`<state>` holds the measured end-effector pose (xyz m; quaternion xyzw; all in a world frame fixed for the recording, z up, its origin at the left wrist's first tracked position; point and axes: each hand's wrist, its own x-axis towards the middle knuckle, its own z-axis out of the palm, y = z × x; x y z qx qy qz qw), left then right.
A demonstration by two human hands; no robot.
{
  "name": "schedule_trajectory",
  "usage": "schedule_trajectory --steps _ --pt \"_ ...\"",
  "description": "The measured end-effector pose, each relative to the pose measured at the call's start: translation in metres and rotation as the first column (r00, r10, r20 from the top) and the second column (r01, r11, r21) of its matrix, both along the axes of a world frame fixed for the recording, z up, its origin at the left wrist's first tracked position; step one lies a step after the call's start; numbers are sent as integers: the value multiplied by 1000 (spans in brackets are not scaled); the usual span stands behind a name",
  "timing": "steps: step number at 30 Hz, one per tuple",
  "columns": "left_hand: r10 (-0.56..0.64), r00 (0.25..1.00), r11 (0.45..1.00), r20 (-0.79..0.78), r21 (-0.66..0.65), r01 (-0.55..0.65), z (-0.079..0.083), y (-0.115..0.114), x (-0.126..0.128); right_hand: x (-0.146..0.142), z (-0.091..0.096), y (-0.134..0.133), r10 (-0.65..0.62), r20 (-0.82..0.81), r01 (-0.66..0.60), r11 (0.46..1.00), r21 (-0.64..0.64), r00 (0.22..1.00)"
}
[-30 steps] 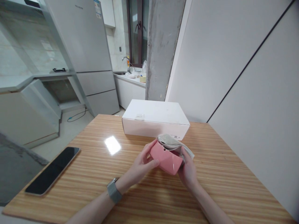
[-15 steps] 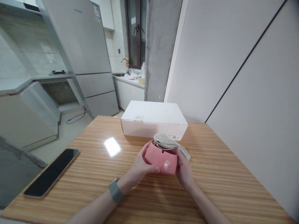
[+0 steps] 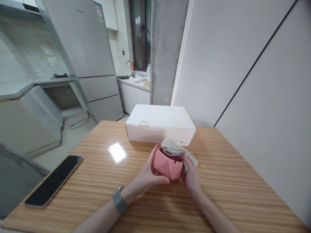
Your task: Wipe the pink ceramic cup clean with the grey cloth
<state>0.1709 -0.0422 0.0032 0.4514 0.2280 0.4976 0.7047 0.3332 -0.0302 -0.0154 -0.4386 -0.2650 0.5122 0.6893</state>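
A glossy pink ashtray (image 3: 167, 166) with faceted sides and a notched rim is held above the table, its opening tilted up and away. My left hand (image 3: 151, 173) grips it from the left, thumb along the lower front and fingers behind the far side. In my right hand (image 3: 192, 176) is a folded light grey cloth (image 3: 175, 148), pressed against the ashtray's right side. The cloth lies over the back of the rim and hides part of the opening. The right fingertips are partly hidden behind the cloth and the ashtray.
A white box (image 3: 160, 124) stands just beyond my hands on the wood-grain table (image 3: 233, 184). A dark-screened phone (image 3: 54, 181) lies near the left edge. Past the table are a fridge (image 3: 92, 42), a grey pillar (image 3: 165, 51) and a white wall panel (image 3: 238, 42).
The ashtray has turned in my hands: its notch has moved to the right, and more of the opening shows. My left fingers have shifted around it; the cloth has barely moved.
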Motion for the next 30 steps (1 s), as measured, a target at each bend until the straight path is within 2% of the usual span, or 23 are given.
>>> schedule_trajectory --steps 2,6,12,16,24,30 --pt "-15 999 998 47 -53 18 0 0 -2 3 0 2 13 3 -13 1000 12 1000" --pt "23 999 991 47 -131 -17 0 2 -4 5 7 4 40 -54 -40 999 2 998" --pt "69 991 997 112 -43 -65 -8 7 -3 -4 22 -4 166 -163 -162 986 37 973" --pt "69 995 997 78 22 -71 -11 8 -2 -5 24 -7 216 -157 -212 976 39 964" --pt "208 978 975 -14 86 -206 -8 8 -1 -4 13 -5 198 -85 -198 980 8 977" --pt "293 951 952 -96 125 -281 8 -2 1 -6 3 -5 130 -32 -130 992 6 991"
